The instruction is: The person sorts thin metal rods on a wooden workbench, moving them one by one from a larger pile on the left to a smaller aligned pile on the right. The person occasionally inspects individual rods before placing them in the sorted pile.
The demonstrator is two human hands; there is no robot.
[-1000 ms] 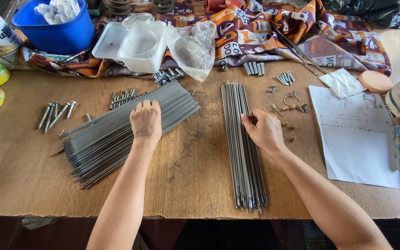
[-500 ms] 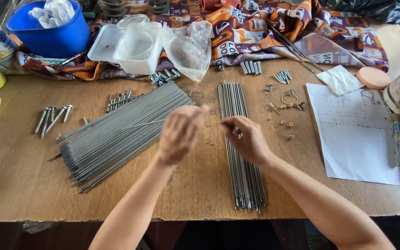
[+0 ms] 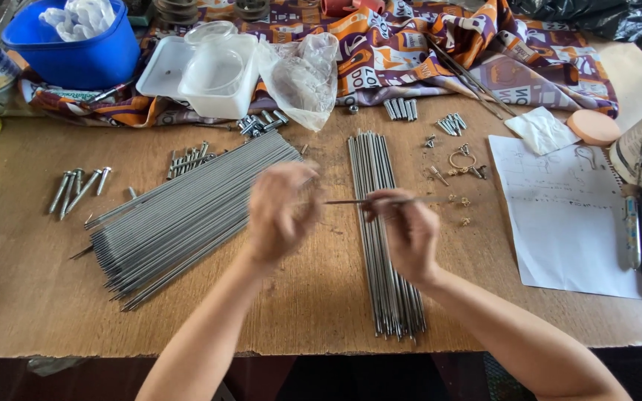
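Both forearms bare, no sleeves; left hand (image 3: 282, 212) & right hand (image 3: 404, 230) ungloved, no rings/watch.

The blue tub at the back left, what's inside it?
The blue tub holds crumpled white plastic bags that rise above its rim. Whatever lies beneath them is covered, and so is the tub's bottom.

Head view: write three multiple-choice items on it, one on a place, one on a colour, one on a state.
1. Where does the large fanned pile of rods lie?
A. beside the left hand
B. on the white paper
C. in the blue tub

2. What colour is the tub at the far left?
A. red
B. blue
C. green

3. What does the right hand hold?
A. nothing
B. a pen
C. a thin rod

Answers: 1 A, the pile spreads on the table left of that hand. 2 B, its wall is blue. 3 C, the fingers pinch a rod above the straight bundle.
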